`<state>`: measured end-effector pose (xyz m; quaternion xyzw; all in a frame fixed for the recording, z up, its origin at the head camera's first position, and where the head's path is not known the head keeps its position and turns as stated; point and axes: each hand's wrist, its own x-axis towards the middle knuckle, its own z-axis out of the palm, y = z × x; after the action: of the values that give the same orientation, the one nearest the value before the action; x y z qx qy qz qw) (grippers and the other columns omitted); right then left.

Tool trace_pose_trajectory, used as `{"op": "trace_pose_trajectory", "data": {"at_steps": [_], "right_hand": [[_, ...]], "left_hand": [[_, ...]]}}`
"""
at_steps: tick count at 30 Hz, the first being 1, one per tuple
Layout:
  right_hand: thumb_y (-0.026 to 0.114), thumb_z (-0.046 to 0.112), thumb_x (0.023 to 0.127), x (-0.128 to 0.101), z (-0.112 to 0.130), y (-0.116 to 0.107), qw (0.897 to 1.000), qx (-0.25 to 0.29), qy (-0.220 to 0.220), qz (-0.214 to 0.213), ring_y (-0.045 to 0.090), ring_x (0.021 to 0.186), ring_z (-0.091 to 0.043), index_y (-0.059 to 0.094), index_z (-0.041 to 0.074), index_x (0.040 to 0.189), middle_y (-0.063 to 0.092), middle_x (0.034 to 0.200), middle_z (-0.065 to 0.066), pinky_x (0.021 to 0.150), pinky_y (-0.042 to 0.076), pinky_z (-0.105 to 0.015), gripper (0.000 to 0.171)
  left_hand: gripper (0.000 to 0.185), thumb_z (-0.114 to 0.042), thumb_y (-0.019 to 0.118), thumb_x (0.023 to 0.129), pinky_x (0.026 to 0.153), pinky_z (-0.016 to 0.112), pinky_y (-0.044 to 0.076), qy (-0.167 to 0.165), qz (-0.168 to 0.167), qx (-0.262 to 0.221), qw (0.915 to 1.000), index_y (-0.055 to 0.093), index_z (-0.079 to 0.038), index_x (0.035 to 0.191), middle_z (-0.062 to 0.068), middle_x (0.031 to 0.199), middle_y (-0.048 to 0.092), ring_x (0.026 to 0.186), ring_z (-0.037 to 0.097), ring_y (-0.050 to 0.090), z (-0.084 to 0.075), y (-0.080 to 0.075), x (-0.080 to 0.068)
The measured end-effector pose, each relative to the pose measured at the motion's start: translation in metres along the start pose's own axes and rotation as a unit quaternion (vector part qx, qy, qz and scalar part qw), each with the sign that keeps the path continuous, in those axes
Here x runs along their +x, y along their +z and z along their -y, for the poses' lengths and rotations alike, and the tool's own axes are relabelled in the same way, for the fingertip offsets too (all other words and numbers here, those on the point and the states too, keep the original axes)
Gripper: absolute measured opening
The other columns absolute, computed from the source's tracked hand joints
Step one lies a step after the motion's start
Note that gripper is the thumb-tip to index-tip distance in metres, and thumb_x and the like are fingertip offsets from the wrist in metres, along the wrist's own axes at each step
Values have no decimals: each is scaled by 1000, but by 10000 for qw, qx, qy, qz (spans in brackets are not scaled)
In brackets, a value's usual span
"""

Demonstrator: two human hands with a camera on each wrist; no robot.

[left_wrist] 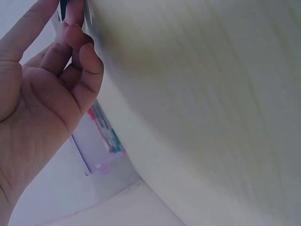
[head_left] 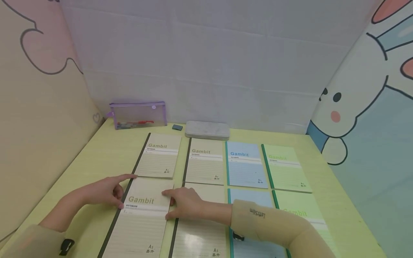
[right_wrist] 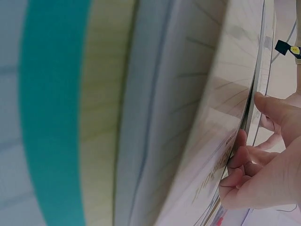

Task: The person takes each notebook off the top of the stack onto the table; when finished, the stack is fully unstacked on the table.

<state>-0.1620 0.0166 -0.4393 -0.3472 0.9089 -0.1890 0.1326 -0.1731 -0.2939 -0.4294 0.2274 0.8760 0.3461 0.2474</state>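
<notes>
A beige Gambit notebook [head_left: 138, 222] with a dark spine lies in the front row at the left. My left hand [head_left: 104, 191] touches its left side, index finger stretched to the top corner and thumb lower on the spine. At the right edge of the same notebook, my right hand [head_left: 185, 203] sets index finger and thumb apart along the side. Its wrist passes over the neighbouring beige notebook [head_left: 196, 236]. Another beige notebook [head_left: 158, 156] lies directly above the touched one. The left wrist view shows the left hand [left_wrist: 51, 80] with several fingers bent; the right hand [right_wrist: 268, 155] meets the notebook's edge.
Beige, blue [head_left: 246, 165] and green [head_left: 285, 168] notebooks fill two rows. Along the back stand a purple-edged pencil pouch [head_left: 138, 114] with pens, a small dark eraser-like block [head_left: 177, 127] and a grey flat case [head_left: 207, 129]. Fabric walls border the yellowish table [head_left: 338, 186].
</notes>
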Motion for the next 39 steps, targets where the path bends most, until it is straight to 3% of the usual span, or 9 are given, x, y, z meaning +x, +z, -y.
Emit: {"op": "trace_pose_trajectory", "data": {"at_steps": [13,16,20,28,34,39], "right_hand": [[80,40,72,3,0,-4,9993,-380,-24,6,48,72,1,58,22,129,54,79,16,62,37,-19,64],[78,39,75,-2,1,-15,9992,-349,-174,18,48,70,0,56,22,131,55,84,13,63,38,-19,62],[75,40,79,-11,-3,-37,9987,-363,-368,32,46,68,-2,53,23,133,57,89,10,62,37,-19,61],[73,40,80,-36,-20,-85,9960,-595,-521,-422,54,90,-10,53,26,133,59,98,8,76,42,-30,58],[76,35,79,-69,-40,-127,9860,-810,-810,-1208,53,94,-12,58,22,127,59,98,7,81,43,-35,53],[79,30,75,-98,-74,-157,9624,-1142,-1167,-2169,54,96,-17,62,17,120,61,101,3,80,44,-38,49]], "left_hand": [[87,-31,81,72,54,22,43,157,-156,514,9984,34,-11,143,-6,66,57,59,4,51,7,-5,7],[86,-35,80,73,55,22,43,201,-255,612,9976,35,-12,143,-7,67,58,60,4,51,3,-9,9],[82,-37,77,76,57,22,43,361,-448,829,9949,36,-12,142,-9,70,58,63,3,52,-10,-19,11],[63,-40,71,83,63,22,45,671,-1076,1281,9836,44,-17,136,-12,74,59,69,4,55,-52,-42,17],[51,-39,67,86,66,24,48,877,-1771,1544,9680,49,-19,130,-12,78,60,70,3,56,-79,-56,18],[37,-22,68,87,69,23,47,1260,-2623,1913,9374,57,-16,122,-13,77,59,73,0,54,-87,-60,20]]}}
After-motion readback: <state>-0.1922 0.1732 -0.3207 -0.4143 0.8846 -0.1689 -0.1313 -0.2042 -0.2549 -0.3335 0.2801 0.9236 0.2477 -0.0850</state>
